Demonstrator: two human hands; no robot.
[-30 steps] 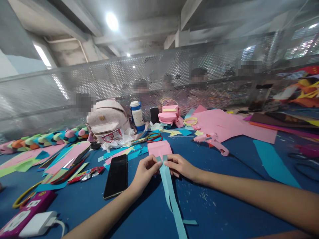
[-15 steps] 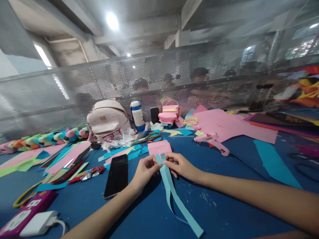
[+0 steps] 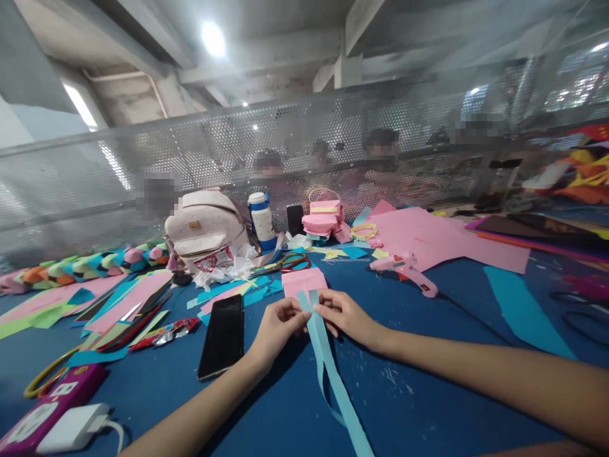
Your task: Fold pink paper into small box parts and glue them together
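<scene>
My left hand (image 3: 276,330) and my right hand (image 3: 345,315) meet at the middle of the blue table (image 3: 428,393). Both pinch the top ends of two light blue paper strips (image 3: 328,362), which trail down towards me over the table. A pink paper piece (image 3: 304,281) lies just beyond my fingertips. A black phone (image 3: 222,336) lies face up right beside my left wrist.
A pink glue gun (image 3: 406,270) lies right of centre on large pink sheets (image 3: 428,238). A pale bag (image 3: 204,225), a bottle (image 3: 261,219), scissors (image 3: 288,261), paper scraps and a woven paper chain (image 3: 85,263) sit behind. A purple power strip (image 3: 52,406) is at lower left. People sit behind a mesh screen.
The free tail of the blue strips swung right and then back towards the centre. Both hands stayed pinched at the strips' top ends, which now stand a little more apart.
</scene>
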